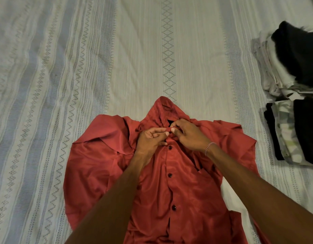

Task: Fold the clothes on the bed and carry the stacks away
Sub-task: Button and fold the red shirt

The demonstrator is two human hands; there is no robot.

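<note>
A red button-up shirt (103, 155) lies front-up on the bed, collar away from me, sleeves spread to both sides. Three dark buttons run down its placket. My left hand (150, 140) pinches the placket's top edge just below the collar. My right hand (187, 136), with a thin bracelet on the wrist, pinches the opposite edge at the same spot, thumb against thumb. Both forearms cross over the shirt's lower part and hide some of it.
The bed (81, 59) has a pale cover with blue patterned stripes. At the right edge stands a stack of white and black folded clothes (279, 67), and nearer me a second stack of black and patterned ones (293, 131).
</note>
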